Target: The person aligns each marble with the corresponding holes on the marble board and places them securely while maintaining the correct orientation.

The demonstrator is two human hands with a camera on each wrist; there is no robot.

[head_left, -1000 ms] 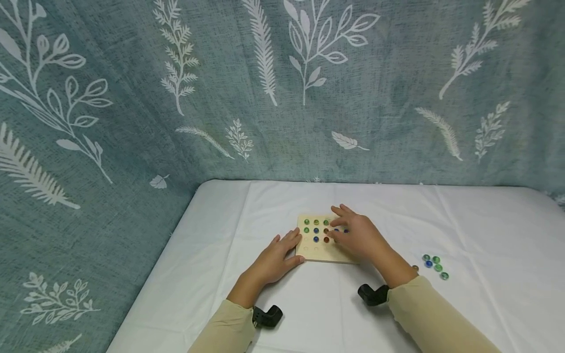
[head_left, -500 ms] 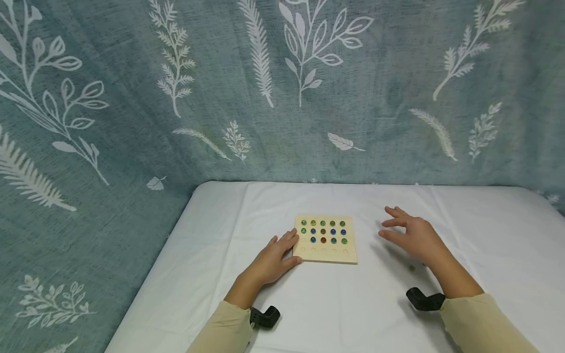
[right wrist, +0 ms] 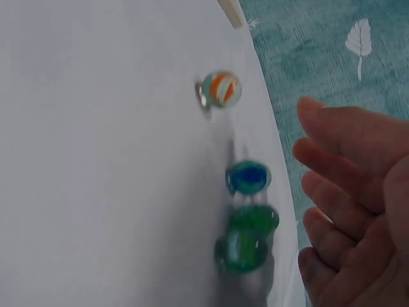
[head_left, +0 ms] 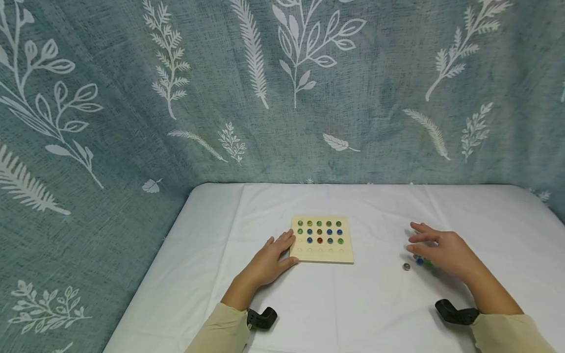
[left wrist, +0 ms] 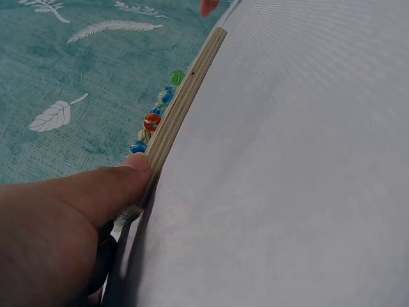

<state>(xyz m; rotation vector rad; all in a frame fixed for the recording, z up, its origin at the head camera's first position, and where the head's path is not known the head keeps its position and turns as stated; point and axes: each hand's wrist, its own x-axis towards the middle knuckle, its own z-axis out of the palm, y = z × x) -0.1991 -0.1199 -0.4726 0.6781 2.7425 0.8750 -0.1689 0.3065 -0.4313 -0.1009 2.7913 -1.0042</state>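
Observation:
My left hand (head_left: 267, 262) rests at the left edge of a pale wooden marble board (head_left: 321, 258), fingers extended over the edge and thumb at the front corner. In the left wrist view the thumb (left wrist: 105, 195) presses the board's side. Blue, green and brownish marbles and a red marble (head_left: 320, 240) sit in its upper rows; the front row's hollows are bare. To the right, my right hand (head_left: 450, 252) hovers with loosely bent, spread fingers, nothing between them. Beneath it lie a blue marble (right wrist: 248, 177) and green marbles (right wrist: 243, 251), partly hidden in the head view.
An orange-and-white swirled marble (right wrist: 223, 89) lies a little apart, on the board's side of the group. White cloth (head_left: 371, 304) covers the table, and a leaf-patterned teal curtain (head_left: 375, 73) hangs behind and to the left.
My right hand has moved away from over the board to the right and come down above the loose marbles. The left hand has stayed at the board's edge. The head view has shifted slightly.

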